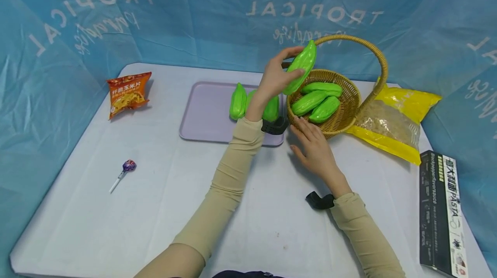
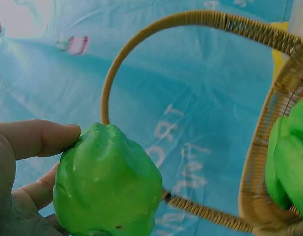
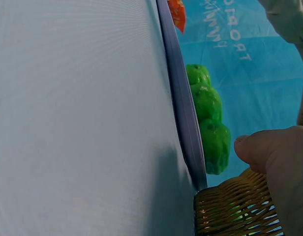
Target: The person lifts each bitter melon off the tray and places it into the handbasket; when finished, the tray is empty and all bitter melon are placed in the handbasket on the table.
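While gripping the glossy green plastic gourd (image 1: 301, 67) in the left hand (image 1: 276, 79), keep clear of the woven wicker basket's (image 1: 347, 116) handle. Steady with the right hand (image 1: 315, 148), fingers relaxed against the rim.

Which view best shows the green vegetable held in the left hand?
The head view: the whole green vegetable shows, gripped by the left hand above the basket. The left wrist view shows one end close up; the right wrist view does not show it.
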A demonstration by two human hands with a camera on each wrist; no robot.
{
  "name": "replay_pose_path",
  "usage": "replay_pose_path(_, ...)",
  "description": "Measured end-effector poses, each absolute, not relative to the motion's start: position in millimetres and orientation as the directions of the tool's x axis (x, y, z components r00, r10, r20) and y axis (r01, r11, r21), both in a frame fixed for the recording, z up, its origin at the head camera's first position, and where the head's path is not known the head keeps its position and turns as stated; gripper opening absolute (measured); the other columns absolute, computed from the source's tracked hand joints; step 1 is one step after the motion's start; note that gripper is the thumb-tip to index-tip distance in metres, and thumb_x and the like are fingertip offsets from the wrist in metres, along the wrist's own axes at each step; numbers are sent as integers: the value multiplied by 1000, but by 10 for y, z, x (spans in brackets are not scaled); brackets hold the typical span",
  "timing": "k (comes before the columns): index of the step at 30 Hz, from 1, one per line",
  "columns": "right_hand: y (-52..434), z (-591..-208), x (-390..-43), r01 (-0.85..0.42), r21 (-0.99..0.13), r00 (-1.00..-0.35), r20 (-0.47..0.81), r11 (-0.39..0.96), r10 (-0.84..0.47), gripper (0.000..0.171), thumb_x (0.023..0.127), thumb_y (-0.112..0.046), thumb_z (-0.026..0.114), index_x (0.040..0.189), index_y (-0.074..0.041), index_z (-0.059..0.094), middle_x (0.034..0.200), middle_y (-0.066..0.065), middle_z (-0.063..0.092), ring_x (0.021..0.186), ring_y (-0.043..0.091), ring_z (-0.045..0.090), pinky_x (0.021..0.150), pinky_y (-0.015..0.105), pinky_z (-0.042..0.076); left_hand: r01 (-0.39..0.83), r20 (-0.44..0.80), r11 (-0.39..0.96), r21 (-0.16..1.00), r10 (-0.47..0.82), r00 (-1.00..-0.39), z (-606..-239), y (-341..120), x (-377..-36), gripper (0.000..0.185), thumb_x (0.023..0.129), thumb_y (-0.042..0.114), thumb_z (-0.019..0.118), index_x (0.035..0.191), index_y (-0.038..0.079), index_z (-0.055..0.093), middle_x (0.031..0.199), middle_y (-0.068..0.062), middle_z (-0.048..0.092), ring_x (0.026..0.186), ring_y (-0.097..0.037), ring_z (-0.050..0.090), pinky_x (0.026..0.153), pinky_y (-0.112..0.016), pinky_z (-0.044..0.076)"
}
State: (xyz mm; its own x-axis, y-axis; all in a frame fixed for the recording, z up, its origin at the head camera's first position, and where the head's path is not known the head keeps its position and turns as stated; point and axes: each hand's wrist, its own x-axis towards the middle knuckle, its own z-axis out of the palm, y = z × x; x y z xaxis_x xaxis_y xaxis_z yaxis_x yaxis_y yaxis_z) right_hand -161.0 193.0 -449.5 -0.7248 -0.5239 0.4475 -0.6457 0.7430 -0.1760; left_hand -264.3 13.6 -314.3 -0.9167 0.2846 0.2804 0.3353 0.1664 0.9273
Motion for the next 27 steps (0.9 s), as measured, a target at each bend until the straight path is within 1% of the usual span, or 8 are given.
replay_pose_path(5,1926,-4491,-1604,-641,-171,-729,442,748,-523,53,87,-16,71,133,4,55,149,20,42,139,36,38,115,49,29,373,294,194,907,341,-893,-3139,291,-2661,53,92,13,64,143,11,47,143,-9,49,128,-22,49,99,-25,45)
replay_pose_path(7,1925,-4493,-1608,-640,-166,-728,444,750,-523,52,87,-17,72,132,4,56,148,21,44,139,36,38,114,50,30,369,281,207,906,359,-890,-3130,353,-2677,54,93,13,64,143,11,47,144,-7,49,129,-20,48,101,-22,42)
replay_pose_path(11,1923,-4502,-1622,-647,-162,-717,462,745,-522,48,86,-17,72,127,4,59,140,22,52,135,37,41,113,51,32,330,228,233,915,376,-898,-3093,469,-2699,54,93,15,64,144,15,47,144,-4,49,129,-17,49,99,-21,43)
replay_pose_path(15,1930,-4514,-1631,-657,-173,-708,475,734,-523,45,85,-15,72,125,2,60,130,19,58,127,35,47,113,48,31,300,192,243,923,384,-903,-3055,585,-2728,53,93,16,64,144,18,47,145,-1,49,128,-15,49,96,-22,46)
replay_pose_path(21,1933,-4516,-1630,-651,-178,-715,471,738,-517,50,84,-12,73,130,1,58,131,19,57,126,36,49,113,47,31,259,148,230,938,409,-901,-3015,752,-2794,53,94,17,63,144,19,47,146,2,47,131,-11,47,94,-19,46)
replay_pose_path(24,1929,-4516,-1631,-646,-177,-719,469,743,-513,48,84,-13,73,127,4,60,128,20,59,121,37,51,110,48,33,232,118,230,945,422,-899,-3014,815,-2820,52,95,18,61,144,20,46,147,3,46,133,-11,45,95,-20,46)
replay_pose_path(27,1925,-4516,-1632,-643,-174,-722,463,746,-514,47,85,-14,73,127,4,60,128,21,59,119,37,53,109,48,34,192,77,230,954,433,-898,-3032,868,-2846,52,96,18,61,145,22,45,148,4,45,135,-11,43,95,-21,46)
